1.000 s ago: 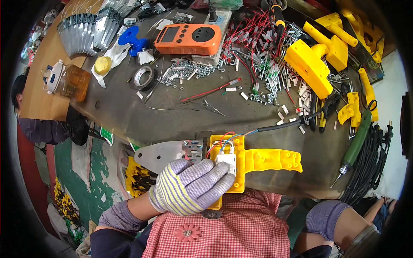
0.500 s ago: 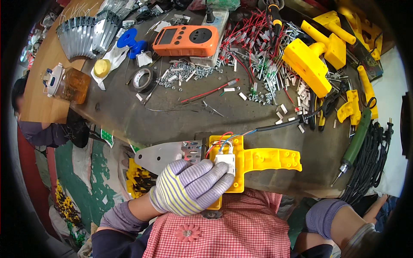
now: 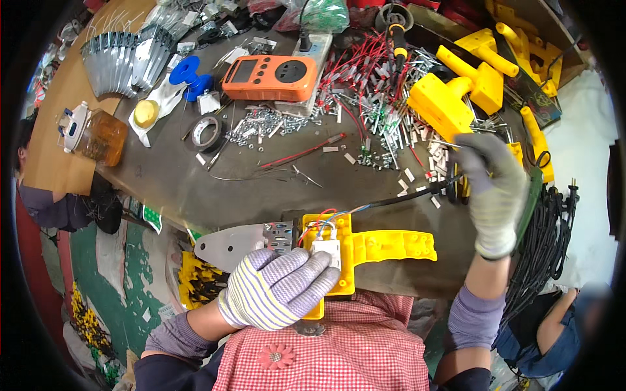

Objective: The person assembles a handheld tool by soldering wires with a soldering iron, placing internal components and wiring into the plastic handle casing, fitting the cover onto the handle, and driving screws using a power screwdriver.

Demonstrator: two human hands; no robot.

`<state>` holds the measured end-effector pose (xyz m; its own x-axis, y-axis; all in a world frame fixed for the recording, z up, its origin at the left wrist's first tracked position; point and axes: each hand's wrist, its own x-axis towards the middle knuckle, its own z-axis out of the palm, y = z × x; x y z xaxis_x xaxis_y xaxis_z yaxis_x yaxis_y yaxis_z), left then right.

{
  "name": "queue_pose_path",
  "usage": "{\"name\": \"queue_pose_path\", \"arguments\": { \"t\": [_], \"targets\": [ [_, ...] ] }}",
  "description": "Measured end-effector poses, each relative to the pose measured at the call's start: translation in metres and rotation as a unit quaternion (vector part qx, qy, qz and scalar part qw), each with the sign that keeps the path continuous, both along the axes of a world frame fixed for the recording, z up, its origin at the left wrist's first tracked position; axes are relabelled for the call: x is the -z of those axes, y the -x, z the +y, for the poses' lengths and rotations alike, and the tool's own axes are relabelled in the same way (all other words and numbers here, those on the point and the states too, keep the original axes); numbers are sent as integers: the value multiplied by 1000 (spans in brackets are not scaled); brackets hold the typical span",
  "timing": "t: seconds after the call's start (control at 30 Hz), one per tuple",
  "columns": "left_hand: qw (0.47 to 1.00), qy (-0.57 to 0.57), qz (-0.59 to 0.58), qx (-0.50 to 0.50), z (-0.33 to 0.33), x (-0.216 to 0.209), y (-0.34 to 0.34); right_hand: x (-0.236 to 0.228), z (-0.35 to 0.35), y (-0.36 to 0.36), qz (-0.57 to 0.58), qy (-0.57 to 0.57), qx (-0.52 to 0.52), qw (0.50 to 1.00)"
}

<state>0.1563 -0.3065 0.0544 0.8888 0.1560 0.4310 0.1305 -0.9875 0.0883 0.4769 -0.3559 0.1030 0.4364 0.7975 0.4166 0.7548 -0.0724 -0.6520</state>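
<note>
On the near edge of the table, my gloved left hand (image 3: 280, 290) is closed over an open yellow plastic tool-housing half (image 3: 345, 244). Its fingertips press on a white block (image 3: 327, 250) inside, where red, blue and white wires join. A grey metal plate (image 3: 235, 246) with slots and holes sticks out leftward from the housing, and a black cable (image 3: 407, 197) leads off to the right. My gloved right hand (image 3: 492, 189) is over the right side of the table, blurred by motion. A thin metal rod (image 3: 442, 141) shows at its fingertips; whether it is held, I cannot make out.
Beyond lie an orange meter (image 3: 270, 77), a blue spool (image 3: 190, 75), a roll of black tape (image 3: 208, 133) and loose nuts (image 3: 261, 124). Yellow housings (image 3: 438, 104) and red-wired parts (image 3: 352, 72) fill the back right. Coiled black cables (image 3: 541, 241) hang at right; a jar (image 3: 103, 135) stands left.
My right hand has risen from the lower right corner to above the table's right side. My left hand stays on the housing and white block. The whole view has shifted slightly.
</note>
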Motion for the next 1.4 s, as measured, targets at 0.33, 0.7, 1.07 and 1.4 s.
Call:
{"name": "queue_pose_path", "arguments": {
  "t": [0.33, 0.7, 1.07, 1.4],
  "targets": [
    [1000, 9, -4, -5, 4, -12, -4, 17, -98, -86, -193, 117, 356, 907],
    [766, 639, 62, -40, 60, -56, -43, 63, -134, -134, -246, 249, 372, 859],
    [694, 696, 157, -95, 83, -12, -63, -16, -54, -35, 557, -367, -276, 692],
    [606, 785, 108, -67, 80, 3, -64, 14, 38, 38, 367, -317, -252, 838]
  ]
}}
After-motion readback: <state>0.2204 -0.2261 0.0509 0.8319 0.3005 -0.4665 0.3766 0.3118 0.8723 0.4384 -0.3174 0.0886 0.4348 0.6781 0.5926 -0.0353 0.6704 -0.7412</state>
